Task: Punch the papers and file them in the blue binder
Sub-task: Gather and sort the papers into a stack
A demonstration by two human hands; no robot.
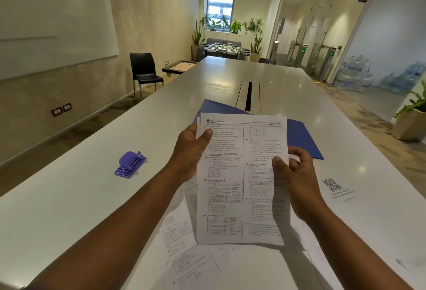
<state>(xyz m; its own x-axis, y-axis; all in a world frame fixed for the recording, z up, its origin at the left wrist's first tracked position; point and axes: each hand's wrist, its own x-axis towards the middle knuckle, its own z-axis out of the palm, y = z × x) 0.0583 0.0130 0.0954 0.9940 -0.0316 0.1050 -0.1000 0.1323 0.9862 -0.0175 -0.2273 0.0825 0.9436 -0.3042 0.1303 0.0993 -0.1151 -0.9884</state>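
Both hands hold a small stack of printed papers (239,174) upright above the near part of the table (69,197). The left hand (191,151) pinches the stack's upper left edge, thumb on the front. The right hand (292,179) grips the right edge lower down, thumb on the front and fingers curled behind. More sheets (184,239) lie loose on the table under the stack, near the person. The blue binder (302,137) lies closed just beyond the held papers, partly hidden by them. The purple punch (130,164) sits well to the left, apart from everything else.

The step in hand looks like gathering and squaring the papers before punching. The next move probably calls for bringing the stack's edge level to the punch on the left, with the sheets kept aligned so the holes match.
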